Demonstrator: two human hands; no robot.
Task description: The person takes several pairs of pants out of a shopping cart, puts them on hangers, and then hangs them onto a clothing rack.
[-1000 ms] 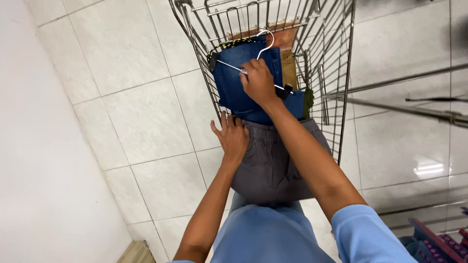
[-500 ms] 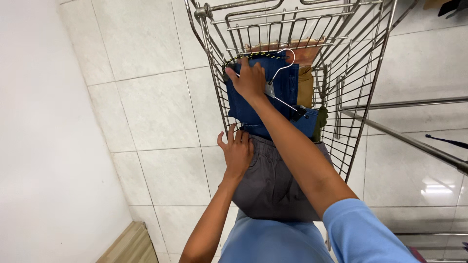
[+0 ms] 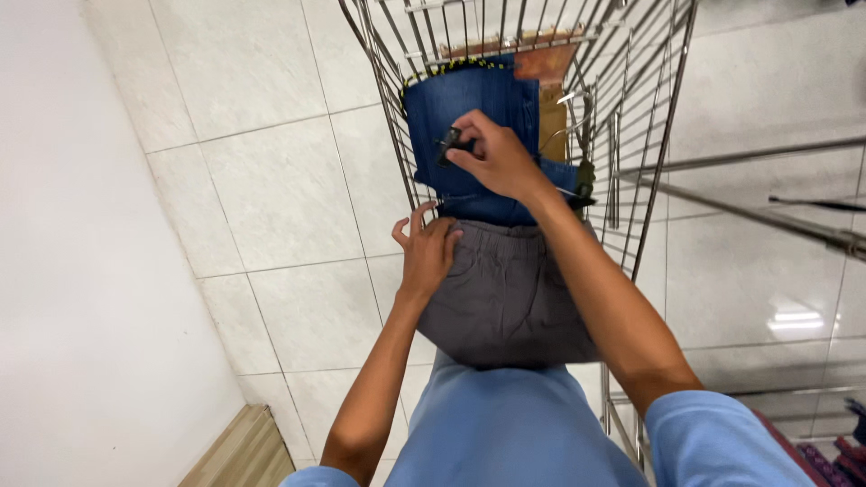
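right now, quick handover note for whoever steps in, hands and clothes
Right hand: pinching a small dark clip on the blue jeans inside the wire shopping cart.
Left hand: resting on the grey trousers draped over the cart's near edge.
Done: jeans lie in the cart.
Left: the clip is in the fingers, not yet free of the jeans; grey trousers hang half out.

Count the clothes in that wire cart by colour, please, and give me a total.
Blue denim garment, under the right hand: 1
Grey soft fabric garment, touched by the left hand: 1
Total: 2
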